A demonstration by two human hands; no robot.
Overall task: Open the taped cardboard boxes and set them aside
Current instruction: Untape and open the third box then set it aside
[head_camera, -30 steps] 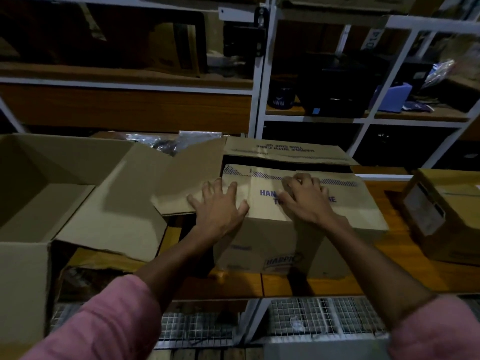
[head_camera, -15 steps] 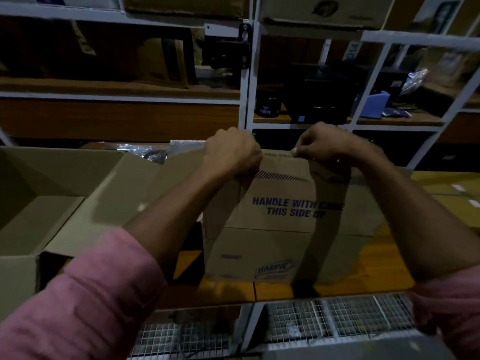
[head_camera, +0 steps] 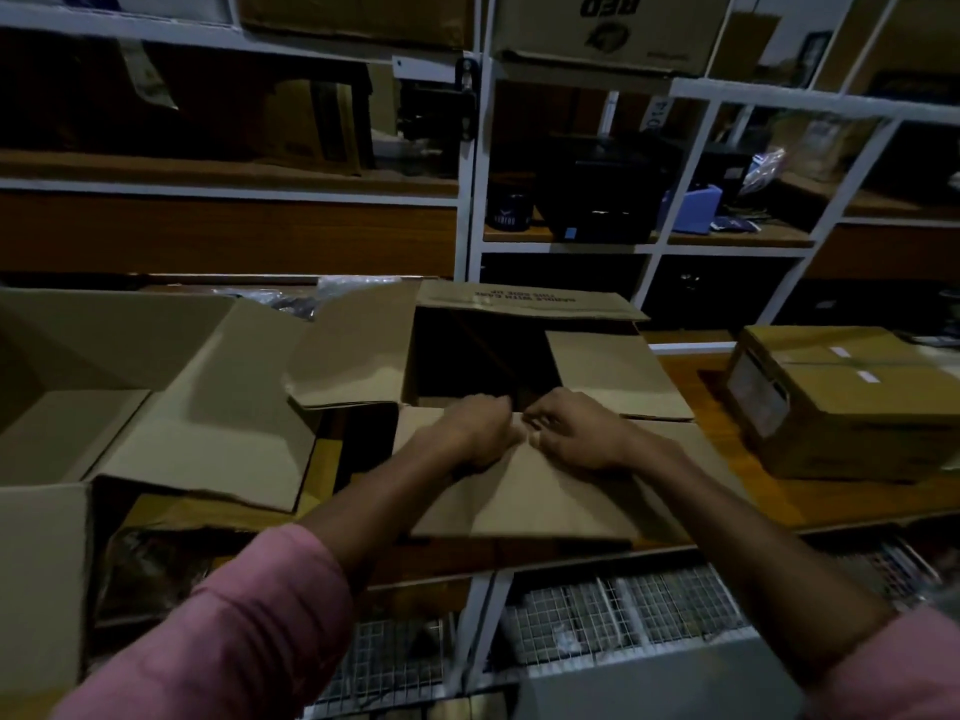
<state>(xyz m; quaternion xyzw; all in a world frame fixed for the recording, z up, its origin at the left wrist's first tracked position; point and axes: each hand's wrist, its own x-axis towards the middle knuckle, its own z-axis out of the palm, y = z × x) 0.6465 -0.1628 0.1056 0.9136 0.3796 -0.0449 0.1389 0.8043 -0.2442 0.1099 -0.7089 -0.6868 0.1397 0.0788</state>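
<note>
Fingers of both hands are curled and bunched on the far edge of the near flap [head_camera: 524,491], mid-frame, knuckles nearly touching each other. Left hand [head_camera: 480,433] grips just left of centre, right hand [head_camera: 574,433] just right of it. Whether the fingertips pinch the flap edge or a scrap of tape I cannot tell; too dark and blurred.

The flap belongs to the centre cardboard box [head_camera: 467,366], which sits on the wooden shelf board [head_camera: 727,498] at frame centre. Its top is open: left flap folded out, far flap with upside-down "HANDLE WITH CARE" print folded back, right flap lying out, dark interior visible. The near flap is folded toward the camera and lies roughly flat.

Status, as a judgement:
- Centre box: effectively opened, not yet set aside.
- Large open box [head_camera: 104,407] at frame left: flaps splayed, looks done and parked.
- Sealed box [head_camera: 852,402] at frame right: tape strip runs across its closed top, untouched. Still to do.

Pink sleeves [head_camera: 234,641] fill the lower corners. White metal shelving [head_camera: 470,200] behind holds more cartons in the upper frame; not clear whether those belong to the job.
</note>
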